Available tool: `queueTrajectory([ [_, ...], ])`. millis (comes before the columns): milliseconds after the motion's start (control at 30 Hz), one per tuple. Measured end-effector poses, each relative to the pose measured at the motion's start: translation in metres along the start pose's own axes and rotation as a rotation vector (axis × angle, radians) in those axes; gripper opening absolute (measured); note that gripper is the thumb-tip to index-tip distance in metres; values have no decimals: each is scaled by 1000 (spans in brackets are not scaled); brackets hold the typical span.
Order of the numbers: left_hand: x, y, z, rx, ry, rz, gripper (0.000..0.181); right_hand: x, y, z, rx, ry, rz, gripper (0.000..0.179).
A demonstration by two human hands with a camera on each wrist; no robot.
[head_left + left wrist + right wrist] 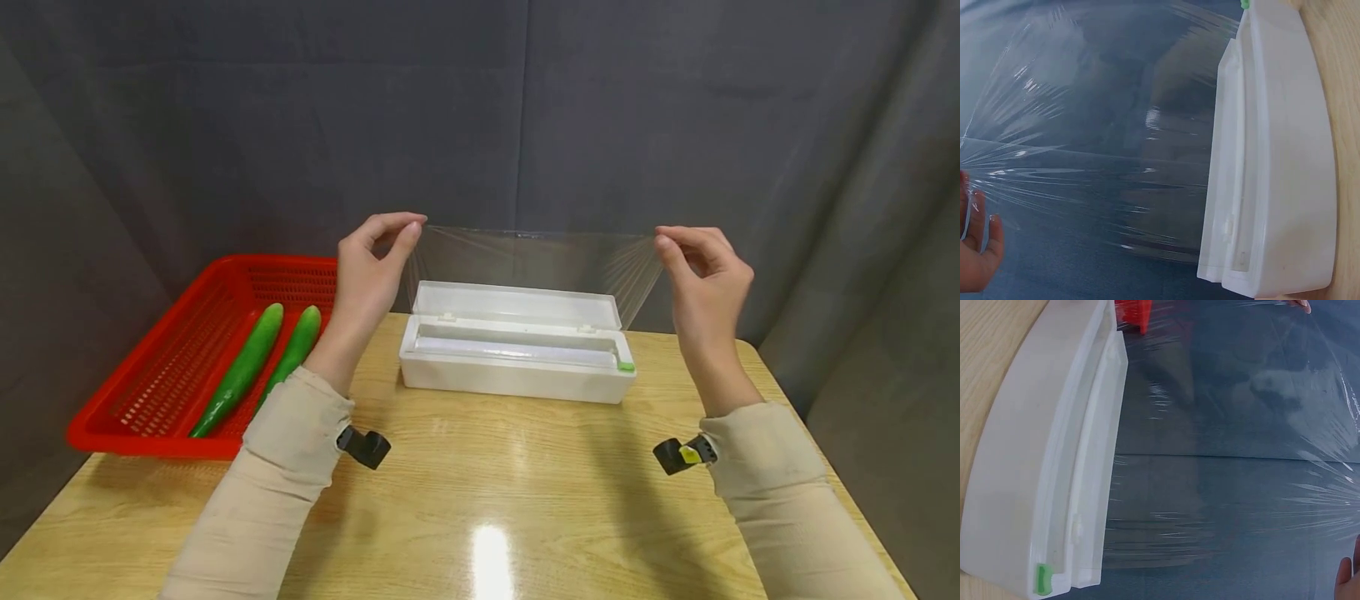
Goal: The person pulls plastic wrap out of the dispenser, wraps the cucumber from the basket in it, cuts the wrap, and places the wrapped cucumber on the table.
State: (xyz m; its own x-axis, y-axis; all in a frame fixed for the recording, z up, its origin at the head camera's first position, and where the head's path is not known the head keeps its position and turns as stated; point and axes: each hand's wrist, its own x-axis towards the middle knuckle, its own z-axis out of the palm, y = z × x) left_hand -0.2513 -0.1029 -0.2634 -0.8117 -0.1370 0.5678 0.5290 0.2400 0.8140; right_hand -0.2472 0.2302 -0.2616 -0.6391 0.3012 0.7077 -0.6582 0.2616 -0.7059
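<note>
A clear sheet of plastic wrap is stretched upward behind a white wrap dispenser box, whose lid stands tipped back. My left hand pinches the sheet's upper left corner between thumb and fingers. At the upper right corner, my right hand pinches it the same way. Creases fan out from both grips, seen in the left wrist view around the left fingers. Inside the box lies a pale roll. A green cutter tab sits at the box's right end.
On the left, a red plastic basket holds two cucumbers, a nearer one and another partly behind the left forearm. The wooden table ends at a grey curtain behind the box.
</note>
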Motion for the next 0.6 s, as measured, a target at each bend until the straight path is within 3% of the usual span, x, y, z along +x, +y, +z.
queueTrajectory([
  [367, 3, 6, -1, -32, 4, 57, 22, 2, -8, -1, 100, 17, 21, 12],
  [600, 1, 13, -5, -12, -25, 21, 22, 1, -10, -2, 247, 28, 35, 13],
])
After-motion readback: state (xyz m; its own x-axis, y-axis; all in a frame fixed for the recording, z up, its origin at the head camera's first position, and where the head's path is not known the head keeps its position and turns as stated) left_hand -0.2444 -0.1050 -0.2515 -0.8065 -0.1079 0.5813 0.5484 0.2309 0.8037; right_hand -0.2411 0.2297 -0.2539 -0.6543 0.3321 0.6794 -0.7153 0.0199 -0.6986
